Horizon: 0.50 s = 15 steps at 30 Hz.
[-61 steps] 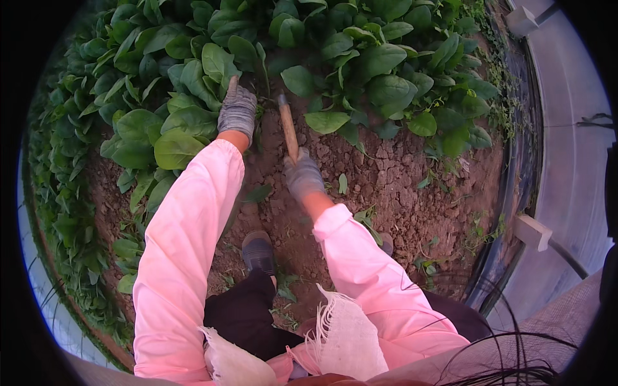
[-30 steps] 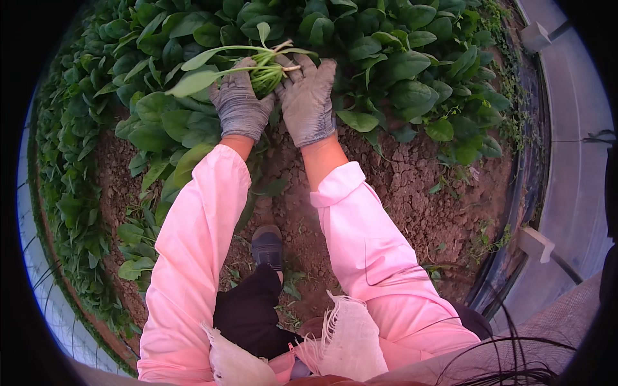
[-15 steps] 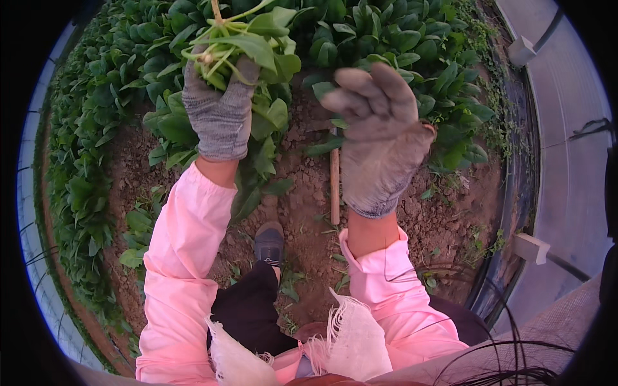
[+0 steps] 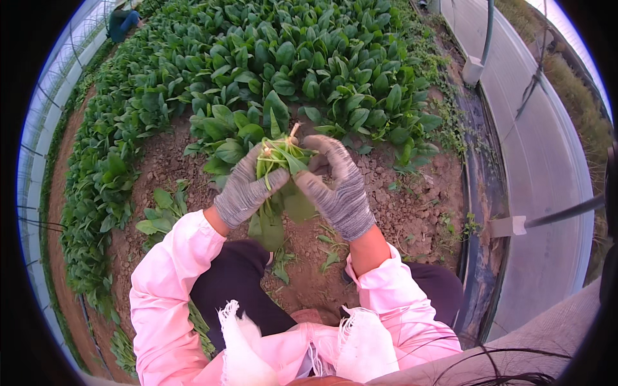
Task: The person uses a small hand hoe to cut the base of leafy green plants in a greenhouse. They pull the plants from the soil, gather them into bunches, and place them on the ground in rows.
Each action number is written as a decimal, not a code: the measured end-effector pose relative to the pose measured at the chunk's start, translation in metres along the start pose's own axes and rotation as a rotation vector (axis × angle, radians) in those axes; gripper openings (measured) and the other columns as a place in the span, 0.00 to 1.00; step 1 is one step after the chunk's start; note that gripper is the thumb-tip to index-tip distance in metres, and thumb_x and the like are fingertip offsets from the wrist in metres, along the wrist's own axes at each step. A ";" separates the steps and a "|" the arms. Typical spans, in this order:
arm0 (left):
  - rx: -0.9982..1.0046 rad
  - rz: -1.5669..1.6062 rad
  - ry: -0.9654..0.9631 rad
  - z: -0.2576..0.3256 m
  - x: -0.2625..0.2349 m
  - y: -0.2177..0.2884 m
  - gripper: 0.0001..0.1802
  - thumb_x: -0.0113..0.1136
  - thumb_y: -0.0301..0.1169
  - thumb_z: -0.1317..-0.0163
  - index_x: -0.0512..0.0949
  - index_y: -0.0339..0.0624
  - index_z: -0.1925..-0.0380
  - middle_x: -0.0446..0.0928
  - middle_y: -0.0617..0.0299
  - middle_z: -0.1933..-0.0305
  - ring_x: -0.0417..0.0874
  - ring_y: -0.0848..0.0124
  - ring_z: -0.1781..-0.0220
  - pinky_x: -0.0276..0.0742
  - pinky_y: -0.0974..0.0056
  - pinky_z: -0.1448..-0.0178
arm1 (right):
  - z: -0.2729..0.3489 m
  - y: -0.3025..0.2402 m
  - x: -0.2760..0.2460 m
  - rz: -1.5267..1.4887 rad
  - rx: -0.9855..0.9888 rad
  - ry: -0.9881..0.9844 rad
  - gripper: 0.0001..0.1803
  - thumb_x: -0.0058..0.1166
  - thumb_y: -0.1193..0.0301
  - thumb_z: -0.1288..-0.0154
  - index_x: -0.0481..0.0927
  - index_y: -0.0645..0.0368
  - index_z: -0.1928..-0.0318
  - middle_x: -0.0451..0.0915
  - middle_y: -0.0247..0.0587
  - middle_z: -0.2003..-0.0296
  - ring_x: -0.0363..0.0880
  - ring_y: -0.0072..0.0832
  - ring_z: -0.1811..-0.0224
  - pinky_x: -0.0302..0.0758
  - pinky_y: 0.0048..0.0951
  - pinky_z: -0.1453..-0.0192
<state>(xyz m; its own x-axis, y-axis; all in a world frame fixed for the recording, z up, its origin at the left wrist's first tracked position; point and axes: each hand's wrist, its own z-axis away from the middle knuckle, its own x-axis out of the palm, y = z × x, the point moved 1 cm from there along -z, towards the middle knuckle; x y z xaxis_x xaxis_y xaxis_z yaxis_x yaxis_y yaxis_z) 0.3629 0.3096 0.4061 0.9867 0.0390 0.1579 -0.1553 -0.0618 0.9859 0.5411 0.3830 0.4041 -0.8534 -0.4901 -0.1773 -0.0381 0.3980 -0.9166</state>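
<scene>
In front of me, my left hand (image 4: 252,190), in a grey knit glove, closes round a small bunch of spinach (image 4: 275,158). Its pale root ends point up and away, and broad green leaves hang below the hand. My right hand (image 4: 335,186), gloved the same way, curls its fingers and thumb against the right side of the bunch, around a leaf there. Part of the stems is hidden behind the fingers.
Dense rows of spinach (image 4: 270,58) fill the bed ahead and to the left. Bare brown soil (image 4: 412,212) with scattered leaves lies near me. A pale greenhouse side wall (image 4: 541,180) runs along the right. Another person (image 4: 122,24) crouches at the far left.
The view has tilted up. Both hands have come together; my right hand, open and apart before, is now at the bunch. The wooden-handled tool on the soil no longer shows.
</scene>
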 end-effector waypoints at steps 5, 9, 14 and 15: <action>0.063 0.052 0.014 0.038 0.036 0.007 0.29 0.67 0.31 0.36 0.68 0.42 0.37 0.75 0.63 0.42 0.76 0.75 0.44 0.75 0.67 0.40 | 0.031 -0.052 -0.014 0.218 -0.032 -0.164 0.31 0.68 0.58 0.43 0.76 0.64 0.44 0.79 0.53 0.49 0.78 0.47 0.45 0.75 0.40 0.40; 0.058 -0.019 -0.011 0.043 0.061 -0.015 0.32 0.74 0.34 0.43 0.69 0.43 0.41 0.77 0.65 0.48 0.78 0.76 0.49 0.79 0.68 0.46 | 0.048 -0.073 -0.041 0.594 0.055 -0.274 0.33 0.67 0.51 0.43 0.77 0.63 0.46 0.80 0.55 0.52 0.81 0.48 0.50 0.77 0.42 0.45; 0.044 -0.723 0.075 0.041 0.077 -0.033 0.33 0.80 0.35 0.54 0.73 0.38 0.50 0.81 0.56 0.59 0.82 0.68 0.57 0.79 0.63 0.51 | 0.058 -0.072 -0.047 0.954 0.123 -0.367 0.34 0.65 0.45 0.44 0.79 0.63 0.50 0.81 0.54 0.56 0.82 0.48 0.53 0.79 0.43 0.50; 0.086 -0.777 0.072 0.038 0.086 -0.032 0.28 0.73 0.35 0.53 0.75 0.40 0.52 0.80 0.43 0.61 0.82 0.46 0.57 0.79 0.52 0.54 | 0.059 -0.067 -0.052 0.909 0.240 -0.366 0.32 0.65 0.45 0.46 0.82 0.61 0.53 0.83 0.51 0.61 0.83 0.47 0.57 0.79 0.41 0.52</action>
<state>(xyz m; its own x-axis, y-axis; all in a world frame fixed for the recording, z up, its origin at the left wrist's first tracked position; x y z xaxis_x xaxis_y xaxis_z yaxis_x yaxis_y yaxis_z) 0.4547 0.2775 0.3856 0.8047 0.1670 -0.5697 0.5857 -0.0667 0.8078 0.6188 0.3361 0.4537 -0.2929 -0.3024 -0.9071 0.6877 0.5924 -0.4196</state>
